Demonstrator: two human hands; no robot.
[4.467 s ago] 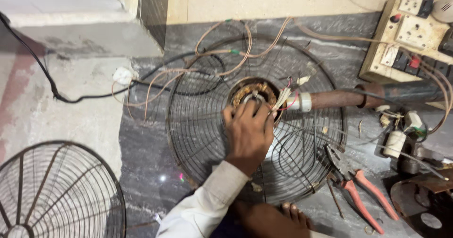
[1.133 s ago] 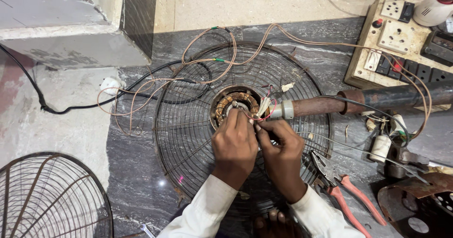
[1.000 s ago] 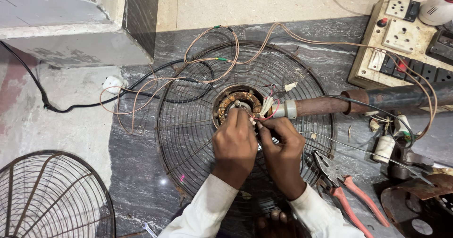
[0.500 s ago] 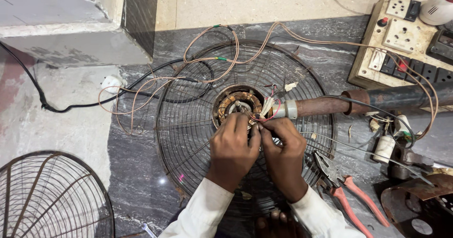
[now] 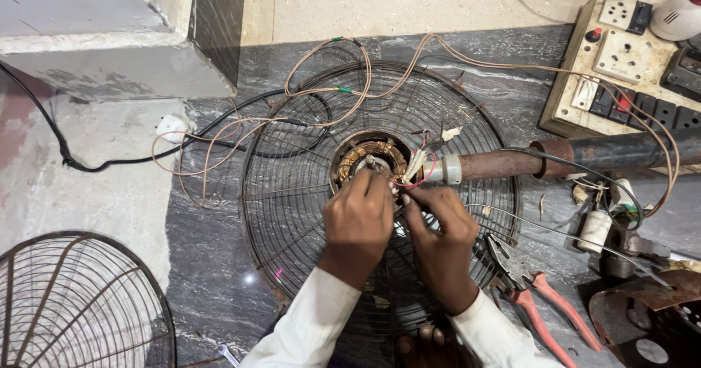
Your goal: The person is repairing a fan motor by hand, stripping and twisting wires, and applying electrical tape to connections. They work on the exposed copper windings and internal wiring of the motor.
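Your left hand (image 5: 358, 218) and right hand (image 5: 438, 236) sit side by side, knuckles up, white-sleeved forearms angling in from the bottom edge, fingers curled and fingertips (image 5: 409, 201) pinched close together just ahead of you, the two hands nearly touching.

Fan guard (image 5: 292, 215) lies flat on the floor, motor coil (image 5: 369, 156) at its centre, both hands just before it. Pipe (image 5: 584, 152) runs right from the coil; switchboard (image 5: 621, 61) behind it, pliers (image 5: 537, 302) before. Second guard (image 5: 73, 302) lies at near left.
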